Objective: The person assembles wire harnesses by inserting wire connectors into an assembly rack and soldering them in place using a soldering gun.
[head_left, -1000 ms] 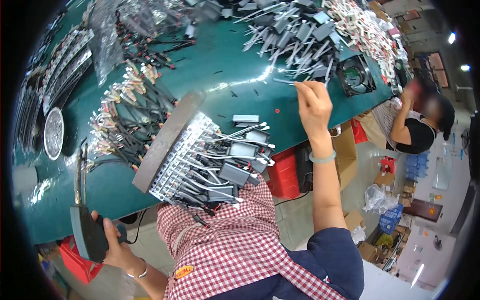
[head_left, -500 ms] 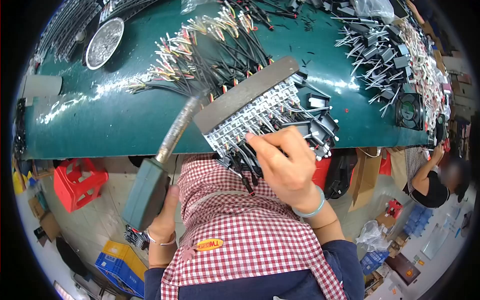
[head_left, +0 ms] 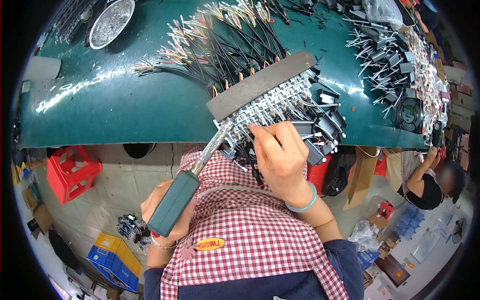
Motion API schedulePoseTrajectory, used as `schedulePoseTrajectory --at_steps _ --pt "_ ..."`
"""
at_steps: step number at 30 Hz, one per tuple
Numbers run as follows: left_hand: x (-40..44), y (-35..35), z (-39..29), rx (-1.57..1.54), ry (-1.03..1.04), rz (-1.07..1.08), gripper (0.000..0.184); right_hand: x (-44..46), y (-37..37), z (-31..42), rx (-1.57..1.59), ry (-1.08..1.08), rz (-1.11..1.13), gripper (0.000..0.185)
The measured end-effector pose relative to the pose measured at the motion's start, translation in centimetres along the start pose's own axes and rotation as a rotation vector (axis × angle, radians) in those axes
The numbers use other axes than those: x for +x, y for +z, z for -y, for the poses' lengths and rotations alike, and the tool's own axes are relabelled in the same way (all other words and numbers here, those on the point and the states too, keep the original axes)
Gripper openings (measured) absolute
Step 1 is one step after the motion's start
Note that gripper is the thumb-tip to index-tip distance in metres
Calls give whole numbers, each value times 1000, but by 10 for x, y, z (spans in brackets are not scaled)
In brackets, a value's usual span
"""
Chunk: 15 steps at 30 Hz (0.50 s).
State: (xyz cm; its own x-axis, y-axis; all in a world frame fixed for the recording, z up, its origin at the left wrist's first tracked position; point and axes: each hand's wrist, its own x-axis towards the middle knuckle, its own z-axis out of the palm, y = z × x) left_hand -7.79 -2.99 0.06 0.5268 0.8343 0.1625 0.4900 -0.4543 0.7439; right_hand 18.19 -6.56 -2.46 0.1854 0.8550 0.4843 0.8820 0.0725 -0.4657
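Observation:
My left hand (head_left: 167,207) grips a soldering iron with a boxy green handle (head_left: 175,202). Its long silvery barrel (head_left: 212,150) slants up, with the tip at the left end of a row of small white connectors (head_left: 272,102). Along that row lies a flat grey bar (head_left: 260,85). My right hand (head_left: 282,155) is closed in a pinch at the connectors' near side; what its fingertips hold is too small to make out. Black cables with stripped coloured ends (head_left: 225,37) fan out behind the bar. Black housings with white leads (head_left: 325,125) hang on the right side.
A bowl of shiny metal bits (head_left: 112,24) stands at the back left of the green table (head_left: 100,117). More black housings (head_left: 385,60) and a small fan (head_left: 409,114) lie on the right. Beyond are a red stool (head_left: 72,175) and another person (head_left: 425,185).
The soldering iron has swung right and down, its tip now at the connectors instead of beyond the bar's left end. My left hand shows more fully. My right hand remains pinched at the row.

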Motion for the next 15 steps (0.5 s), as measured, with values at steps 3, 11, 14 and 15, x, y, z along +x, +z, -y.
schedulePoseTrajectory --at_steps 3,11,14,15 --pt "0 0 1 -24 -12 12 26 -1 2 -1 -10 -3 2 23" --pt "9 4 -1 -75 56 20 25 -1 -1 1 2 27 31 27" --pt "10 7 -1 -87 51 24 26 -1 1 -2 -22 5 21 21" --pt "11 7 -1 -82 56 31 26 -1 1 -1 -23 7 22 22"
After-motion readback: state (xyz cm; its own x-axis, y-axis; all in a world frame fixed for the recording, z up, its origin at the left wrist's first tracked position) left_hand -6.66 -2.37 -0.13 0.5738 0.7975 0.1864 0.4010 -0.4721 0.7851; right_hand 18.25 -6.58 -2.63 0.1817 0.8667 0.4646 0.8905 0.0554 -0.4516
